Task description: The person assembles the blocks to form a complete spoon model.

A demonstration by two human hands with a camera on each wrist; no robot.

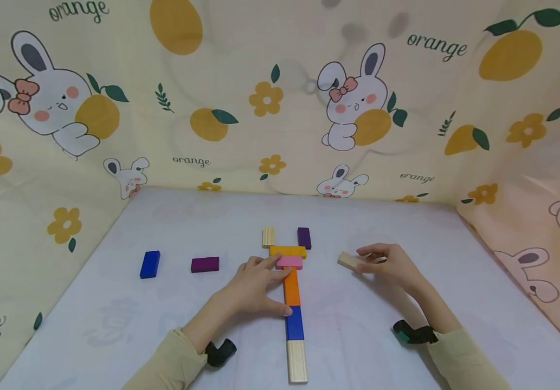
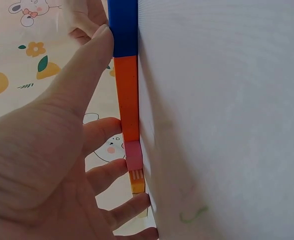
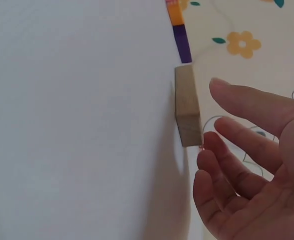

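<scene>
A column of wooden blocks runs down the middle of the head view: pale wood block [image 1: 297, 362], blue block [image 1: 295, 325], orange block [image 1: 291, 287], with a pink block [image 1: 295, 262] and a yellow block [image 1: 288, 251] crosswise at its far end. My left hand [image 1: 252, 287] lies along its left side, fingers spread. In the left wrist view its thumb touches the blue block [image 2: 123, 30] and fingertips meet the orange [image 2: 127, 95] and pink [image 2: 134, 155] blocks. My right hand [image 1: 394, 268] is beside a loose pale block [image 1: 347, 262]; in the right wrist view, thumb and fingers are apart around its end.
Beyond the yellow block stand a pale striped block [image 1: 268, 236] and a dark purple block [image 1: 304, 238]. At the left lie a blue block [image 1: 150, 264] and a magenta block [image 1: 205, 264]. A printed cloth [image 1: 240, 65] walls the white table [image 1: 367, 346].
</scene>
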